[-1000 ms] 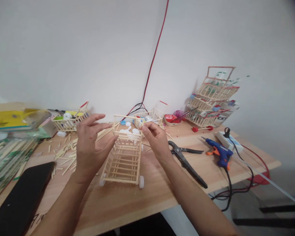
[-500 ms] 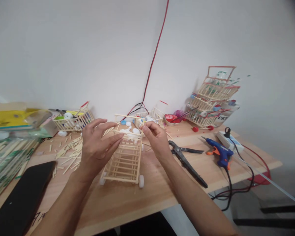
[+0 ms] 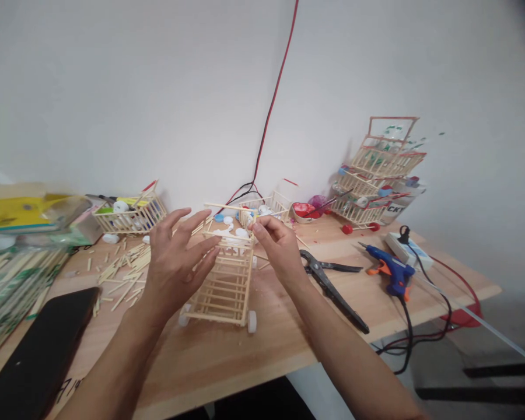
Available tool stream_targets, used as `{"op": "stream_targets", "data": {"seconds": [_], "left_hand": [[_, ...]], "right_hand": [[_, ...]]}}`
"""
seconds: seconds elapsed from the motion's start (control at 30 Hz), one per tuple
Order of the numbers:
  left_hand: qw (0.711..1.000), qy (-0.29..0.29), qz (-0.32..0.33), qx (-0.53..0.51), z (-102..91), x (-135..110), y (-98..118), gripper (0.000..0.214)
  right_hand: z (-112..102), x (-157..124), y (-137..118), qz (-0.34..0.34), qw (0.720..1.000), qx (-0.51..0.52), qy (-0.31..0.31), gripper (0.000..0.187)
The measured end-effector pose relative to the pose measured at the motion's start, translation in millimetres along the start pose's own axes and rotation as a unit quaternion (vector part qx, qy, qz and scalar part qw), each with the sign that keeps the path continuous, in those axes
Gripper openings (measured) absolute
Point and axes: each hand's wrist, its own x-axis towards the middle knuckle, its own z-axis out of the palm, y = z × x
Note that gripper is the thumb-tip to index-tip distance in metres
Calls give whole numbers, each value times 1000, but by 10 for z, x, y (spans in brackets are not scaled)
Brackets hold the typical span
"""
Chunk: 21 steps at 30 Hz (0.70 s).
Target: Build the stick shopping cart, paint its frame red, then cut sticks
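Observation:
A small cart (image 3: 222,291) made of thin wooden sticks stands on the table in front of me, on white round wheels (image 3: 252,321). At its far top end a thin wooden stick (image 3: 227,206) runs crosswise. My right hand (image 3: 280,245) is closed in a pinch on the stick's right end, at the cart's far right corner; the fingertips partly hide the joint. My left hand (image 3: 177,256) is open, fingers spread, beside the cart's upper left side. Its fingertips are close to the stick's left end and the cart's rim; whether they touch is unclear.
Cut sticks (image 3: 129,268) and a black phone (image 3: 41,350) lie left. Pliers (image 3: 332,286), a blue glue gun (image 3: 391,271) and a power strip (image 3: 409,251) lie right. Stacked stick carts (image 3: 367,181) stand behind, with a red-stained dish (image 3: 305,212) nearby.
My left hand's fingers have spread a little more and shifted slightly right. My right hand keeps its pinch at the cart's corner.

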Motion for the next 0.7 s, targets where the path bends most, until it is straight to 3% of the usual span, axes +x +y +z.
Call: {"op": "stream_targets", "data": {"seconds": [0.43, 0.7], "left_hand": [[1000, -6, -18, -20, 13, 32, 17, 3], [1000, -1, -14, -15, 13, 38, 18, 10]], "right_hand": [[-5, 2, 2, -1, 1000, -8, 0, 22], [-8, 4, 7, -6, 1000, -16, 1, 23]]}}
